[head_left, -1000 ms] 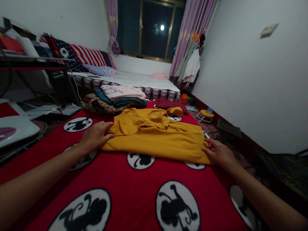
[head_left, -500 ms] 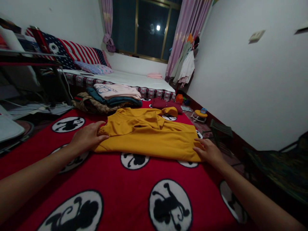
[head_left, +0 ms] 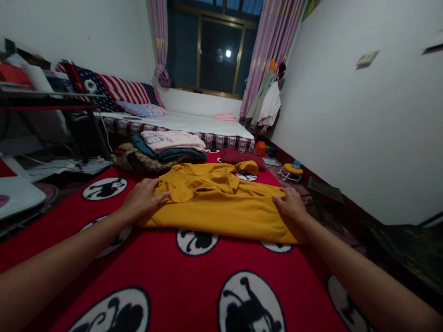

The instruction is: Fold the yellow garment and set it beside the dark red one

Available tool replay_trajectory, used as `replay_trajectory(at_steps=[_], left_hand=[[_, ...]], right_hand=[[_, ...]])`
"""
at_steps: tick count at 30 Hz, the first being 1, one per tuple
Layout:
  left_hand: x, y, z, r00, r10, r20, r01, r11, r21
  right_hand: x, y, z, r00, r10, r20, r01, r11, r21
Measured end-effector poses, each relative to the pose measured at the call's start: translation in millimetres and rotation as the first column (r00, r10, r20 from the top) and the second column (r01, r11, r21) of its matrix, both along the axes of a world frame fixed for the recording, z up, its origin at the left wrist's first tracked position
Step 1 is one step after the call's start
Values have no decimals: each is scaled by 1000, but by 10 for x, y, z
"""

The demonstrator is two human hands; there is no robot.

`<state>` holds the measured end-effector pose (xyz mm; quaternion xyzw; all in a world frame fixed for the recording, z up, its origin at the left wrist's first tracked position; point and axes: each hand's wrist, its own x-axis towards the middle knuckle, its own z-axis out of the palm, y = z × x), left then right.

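Observation:
A yellow long-sleeved top [head_left: 221, 214] lies folded lengthwise across the red blanket [head_left: 180, 281], its upper layer wrinkled. One sleeve-like end bends over at the far right. On the top's left end rests my left hand [head_left: 143, 198], thumb spread away from the fingers. My right hand [head_left: 292, 205] lies over the right end, with thumb and fingertips apart on the cloth. Neither hand lifts the fabric. Behind the top, a stack of folded clothes holds a pale pink garment [head_left: 175, 140] above a dark teal one [head_left: 187, 154]. A dark red folded garment [head_left: 238, 157] lies to its right.
A patterned brown garment [head_left: 138, 159] forms the stack's base. Beyond stands a bed [head_left: 194, 122] with a pillow. A cluttered desk [head_left: 41, 94] is at the left; a small yellow stool [head_left: 292, 168] and a folding stool [head_left: 323, 191] stand at the right.
Both hands have slid a little farther from me along the top's ends, the right one also inward. The camera view has tilted slightly upward.

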<state>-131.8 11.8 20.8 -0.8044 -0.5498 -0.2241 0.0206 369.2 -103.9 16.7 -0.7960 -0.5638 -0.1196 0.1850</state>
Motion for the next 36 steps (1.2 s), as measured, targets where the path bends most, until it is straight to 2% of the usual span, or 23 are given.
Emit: replay_trajectory(at_steps=[5,8,11,14,18,22,24,27,29,31,33,36], left_hand=[[326,377,85,997,-64,48,61,997,47],[525,595,124,991,-129,28,126,988,87],[694,758,153,991,-134,-26,136,988,68],[819,887,161,991,-71,-116,73,997,13],[931,1032,168,977,15,-214,-43,991,-125],[1028,1065,275,964,-4,-267,-58,973,-223],[1073,1027,372,954,-35,-299,-23,982,-187],[1122,962,525,952,-28,-306,16,999,-44],[1145,955,596,960,7,-282,6,999,47],[1164,989,612,969,41,-244,-13,993,116],[1174,1050,562,979,63,-194,-34,988,149],[1147,1116,407,994,4,-106,10,991,136]], right_hand=[[-75,394,61,998,-48,45,51,997,-56],[-179,581,60,998,-11,63,17,996,-93],[-267,733,49,998,32,49,-26,992,-124],[-298,849,51,1000,30,-2,-30,987,-159],[-272,974,91,991,2,-137,-32,976,-217],[-222,1124,207,990,88,-109,-119,941,-316],[-188,1222,298,987,128,-97,-155,918,-364],[-143,1397,441,982,167,-92,-190,902,-387],[-140,1514,506,983,172,-62,-182,922,-343],[-169,1608,516,988,154,-17,-154,960,-236],[-221,1653,462,991,131,16,-129,987,-91],[-289,1594,306,986,169,3,-169,984,61]])
